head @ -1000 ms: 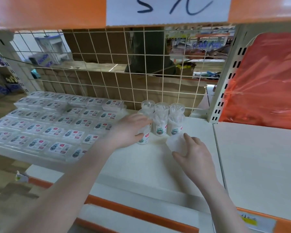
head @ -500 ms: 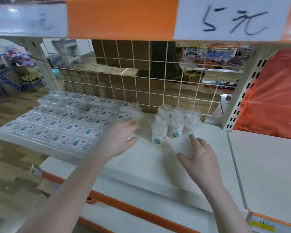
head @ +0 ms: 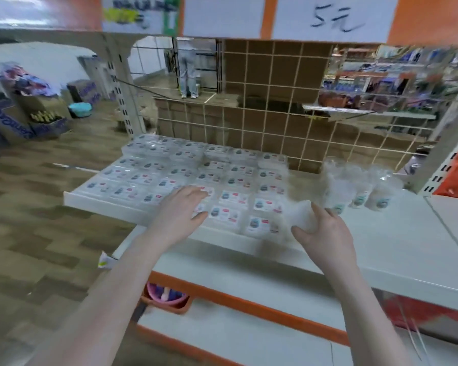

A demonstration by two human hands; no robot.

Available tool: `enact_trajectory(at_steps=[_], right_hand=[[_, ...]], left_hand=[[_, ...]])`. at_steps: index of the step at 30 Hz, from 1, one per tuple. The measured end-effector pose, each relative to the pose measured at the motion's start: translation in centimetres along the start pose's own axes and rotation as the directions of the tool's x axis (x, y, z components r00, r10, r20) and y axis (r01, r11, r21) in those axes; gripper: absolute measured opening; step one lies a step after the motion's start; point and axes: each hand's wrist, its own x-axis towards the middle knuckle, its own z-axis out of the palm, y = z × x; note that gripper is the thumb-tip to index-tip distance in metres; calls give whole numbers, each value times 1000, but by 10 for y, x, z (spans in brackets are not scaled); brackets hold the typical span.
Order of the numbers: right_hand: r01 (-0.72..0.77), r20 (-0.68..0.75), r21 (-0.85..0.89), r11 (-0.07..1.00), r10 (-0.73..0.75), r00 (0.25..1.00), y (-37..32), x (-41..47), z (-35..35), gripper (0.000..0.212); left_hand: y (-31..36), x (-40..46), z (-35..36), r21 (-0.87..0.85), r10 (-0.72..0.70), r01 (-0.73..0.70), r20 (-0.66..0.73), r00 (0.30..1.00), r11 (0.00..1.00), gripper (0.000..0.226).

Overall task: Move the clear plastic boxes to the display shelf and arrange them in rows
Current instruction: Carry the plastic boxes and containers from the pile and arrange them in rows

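A sign [head: 333,19] upper right reads "5元"; box labels [head: 233,198] blur unreadably; left hand [head: 181,210] lies flat, fingers relaxed; right hand [head: 325,228] grasps a blurred clear container [head: 300,215].

Clear boxes [head: 233,199] left of right grip [head: 320,228]: white labels, red and teal marks. Clear tubs [head: 360,186] beyond grip: white fill, teal print. White shelf [head: 407,247], orange edge strip [head: 249,305] below. Cream wire grid [head: 275,122] behind. White sign [head: 333,17], dark handwriting.
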Motion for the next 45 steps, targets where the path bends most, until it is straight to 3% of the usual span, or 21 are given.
enact_trajectory(at_steps=[13, 20, 23, 35, 39, 45], right_hand=[[75, 47, -69, 995, -72, 996, -89, 62, 72, 67], [108, 153, -114, 988, -90, 984, -118, 112, 101, 56], [116, 200, -157, 981, -84, 976, -130, 126, 108, 52], [13, 309, -200, 980, 51, 950, -155, 140, 130, 69], [1, 313, -263, 965, 85, 946, -167, 147, 128, 64], [18, 326, -261, 965, 71, 943, -181, 160, 134, 51]], left_hand=[[-94, 40, 13, -62, -43, 39, -64, 997, 997, 49], [-125, 70, 29, -72, -86, 81, -69, 994, 994, 46], [-136, 81, 32, -90, -101, 94, -73, 992, 991, 42], [-161, 91, 48, -46, -69, 64, -123, 990, 997, 27], [-163, 92, 49, -75, -75, 68, -95, 993, 995, 38], [-167, 92, 54, -119, -75, 60, -127, 989, 991, 33]])
